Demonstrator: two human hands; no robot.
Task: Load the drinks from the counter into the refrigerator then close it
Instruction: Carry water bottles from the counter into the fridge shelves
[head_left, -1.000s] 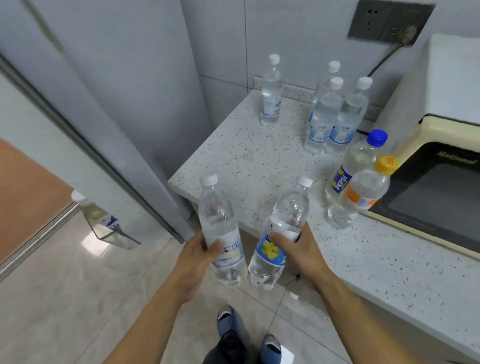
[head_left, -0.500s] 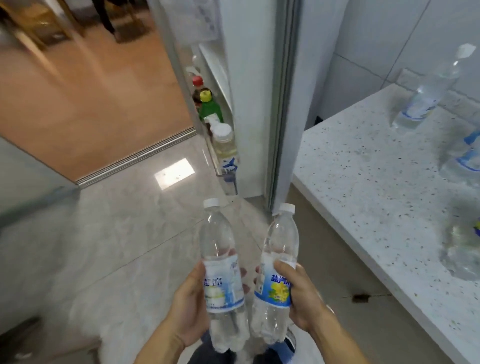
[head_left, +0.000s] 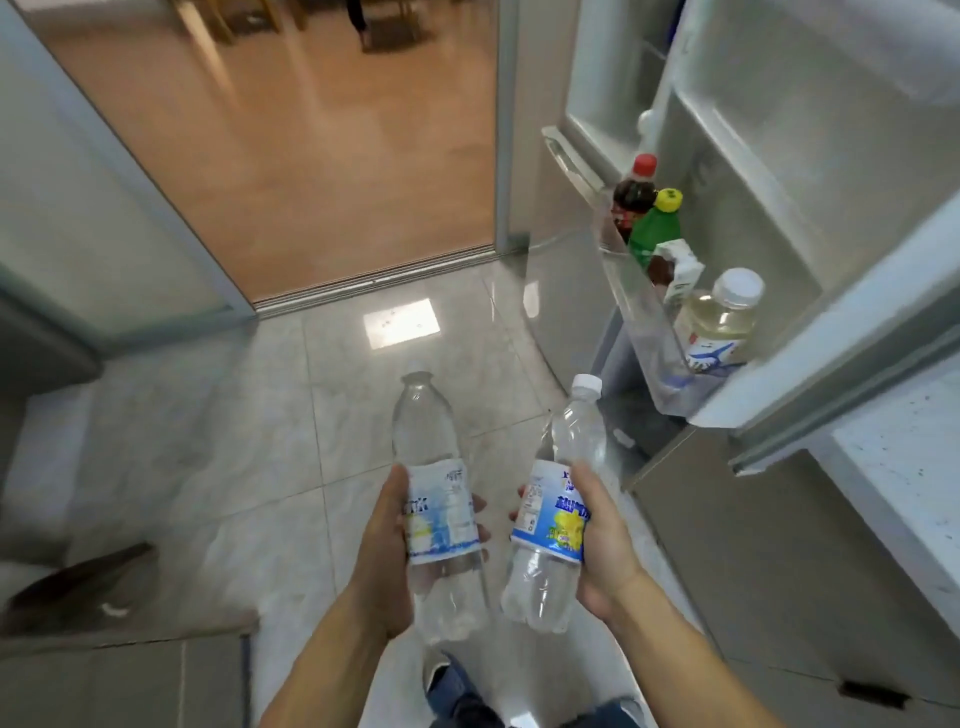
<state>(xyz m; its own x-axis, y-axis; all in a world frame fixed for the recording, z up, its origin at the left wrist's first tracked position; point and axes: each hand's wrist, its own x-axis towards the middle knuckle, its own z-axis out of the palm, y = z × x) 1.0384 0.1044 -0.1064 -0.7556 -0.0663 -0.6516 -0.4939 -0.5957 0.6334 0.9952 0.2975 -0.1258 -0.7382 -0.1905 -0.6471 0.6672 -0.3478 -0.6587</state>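
A clear water bottle (head_left: 441, 499) is gripped around its white-and-blue label by the left hand (head_left: 382, 545), with the thumb on the near side and the fingertips showing past the far edge. A second water bottle (head_left: 558, 512), marked by a blue label with a yellow flower, is gripped at its label by the right hand (head_left: 602, 540), whose thumb lies across the front. Both bottles are held roughly upright, side by side but apart, above the pale tiled floor (head_left: 291, 415), with white caps pointing away from the wearer.

To the right, the refrigerator door (head_left: 769, 171) is seen standing open. In its clear door shelf (head_left: 641, 322) a row of drinks is lined up: a dark cola bottle (head_left: 634, 195) with a red cap, a green bottle (head_left: 655, 228) with a yellow cap, a small carton (head_left: 683, 273), and a pale yellow drink bottle (head_left: 719, 317) with a white cap. A corner of the speckled counter (head_left: 904, 457) is visible at the right edge. The wearer's shoes (head_left: 467, 696) are seen at the bottom.
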